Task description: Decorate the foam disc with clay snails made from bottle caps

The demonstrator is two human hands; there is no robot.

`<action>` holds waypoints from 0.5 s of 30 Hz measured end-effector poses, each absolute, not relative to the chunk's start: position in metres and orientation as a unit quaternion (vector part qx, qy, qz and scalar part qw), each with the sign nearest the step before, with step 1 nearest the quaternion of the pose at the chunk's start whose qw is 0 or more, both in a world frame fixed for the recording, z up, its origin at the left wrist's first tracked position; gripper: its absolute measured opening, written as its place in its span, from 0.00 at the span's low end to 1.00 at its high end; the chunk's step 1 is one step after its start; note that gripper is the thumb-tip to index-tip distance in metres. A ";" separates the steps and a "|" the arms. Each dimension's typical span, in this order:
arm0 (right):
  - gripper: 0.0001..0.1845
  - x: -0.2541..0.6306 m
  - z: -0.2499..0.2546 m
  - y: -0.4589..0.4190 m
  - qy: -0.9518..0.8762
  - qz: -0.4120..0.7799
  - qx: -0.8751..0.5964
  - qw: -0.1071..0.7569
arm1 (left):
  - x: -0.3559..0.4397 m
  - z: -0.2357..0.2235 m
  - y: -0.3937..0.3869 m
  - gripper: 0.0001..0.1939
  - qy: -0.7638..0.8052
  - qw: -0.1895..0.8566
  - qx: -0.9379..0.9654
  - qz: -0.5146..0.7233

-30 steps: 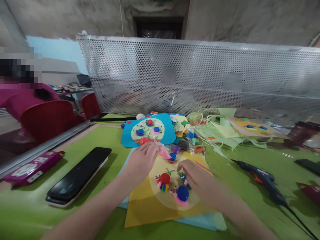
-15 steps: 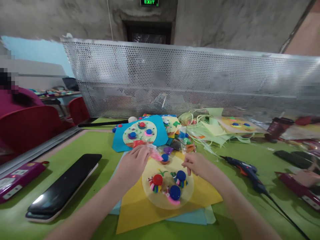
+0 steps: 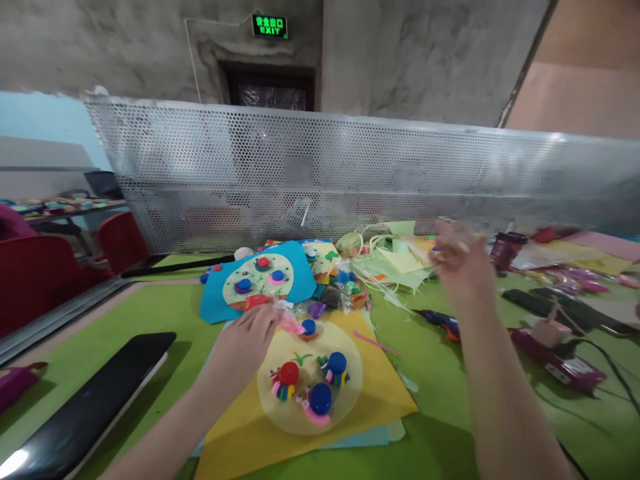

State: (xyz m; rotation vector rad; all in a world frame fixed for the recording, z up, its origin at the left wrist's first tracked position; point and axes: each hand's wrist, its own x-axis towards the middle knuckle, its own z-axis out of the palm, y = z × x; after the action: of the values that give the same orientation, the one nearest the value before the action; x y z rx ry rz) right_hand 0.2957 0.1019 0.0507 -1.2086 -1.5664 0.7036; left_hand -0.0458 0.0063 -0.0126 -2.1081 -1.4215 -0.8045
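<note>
My left hand [image 3: 250,340] is closed, its fingertips pinching a clear plastic packet of pink clay [image 3: 293,325] above the upper left of a yellow card [image 3: 230,427]. On the card's pale round centre are clay snails with cap-like shells: a red one [image 3: 289,373], a blue one [image 3: 337,364] and a lower blue one [image 3: 321,399]. Another blue cap [image 3: 309,327] on brown clay sits near the packet. My right hand [image 3: 463,257] is raised to the right, over the glue gun [image 3: 440,321]. Motion smears its fingers, and I make out nothing in them.
A finished-looking blue card [image 3: 305,280] lies behind, beside clay packets [image 3: 316,309] and pale green paper strips [image 3: 400,260]. A phone [image 3: 100,393] is at left; a power strip [image 3: 560,363] and a dark cup [image 3: 507,250] are at right. A perforated metal screen [image 3: 350,173] borders the table.
My right hand has left the snails, going right and up away from the card. The upper right blue snail is uncovered. My left hand keeps the pink packet. The view has swung right.
</note>
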 end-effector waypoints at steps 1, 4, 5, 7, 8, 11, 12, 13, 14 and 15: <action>0.21 0.310 0.053 0.109 -0.591 0.279 -0.498 0.570 | -0.046 -0.013 0.007 0.17 -0.517 0.237 -0.768 -0.293; 0.24 0.334 0.044 0.130 -0.468 0.274 -0.480 0.690 | -0.046 -0.014 0.010 0.21 -0.516 0.240 -0.769 -0.292; 0.23 0.335 0.038 0.135 -0.450 0.278 -0.481 0.699 | -0.046 -0.014 0.011 0.23 -0.516 0.241 -0.768 -0.292; 0.19 0.331 0.027 0.142 -0.440 0.291 -0.478 0.702 | -0.047 -0.015 0.013 0.24 -0.520 0.243 -0.764 -0.293; 0.17 0.326 0.022 0.143 -0.449 0.304 -0.481 0.689 | -0.047 -0.016 0.013 0.24 -0.523 0.244 -0.762 -0.294; 0.16 0.309 0.014 0.140 -0.519 0.381 -0.492 0.586 | -0.047 -0.017 0.014 0.24 -0.530 0.243 -0.759 -0.292; 0.17 0.303 0.013 0.137 -0.548 0.409 -0.494 0.537 | -0.047 -0.016 0.014 0.24 -0.531 0.241 -0.759 -0.290; 0.19 0.296 0.011 0.132 -0.577 0.432 -0.493 0.487 | -0.047 -0.016 0.014 0.25 -0.532 0.239 -0.759 -0.288; 0.20 0.289 0.011 0.128 -0.605 0.450 -0.488 0.440 | -0.047 -0.016 0.014 0.25 -0.533 0.238 -0.760 -0.286; 0.20 0.283 0.010 0.123 -0.628 0.466 -0.482 0.396 | -0.047 -0.015 0.014 0.25 -0.533 0.236 -0.760 -0.286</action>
State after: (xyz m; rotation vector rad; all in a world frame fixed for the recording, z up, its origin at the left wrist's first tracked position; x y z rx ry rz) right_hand 0.2827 0.1226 0.0102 -1.2217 -1.5903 1.1803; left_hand -0.0468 0.0137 -0.0151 -2.0851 -1.4620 -0.7841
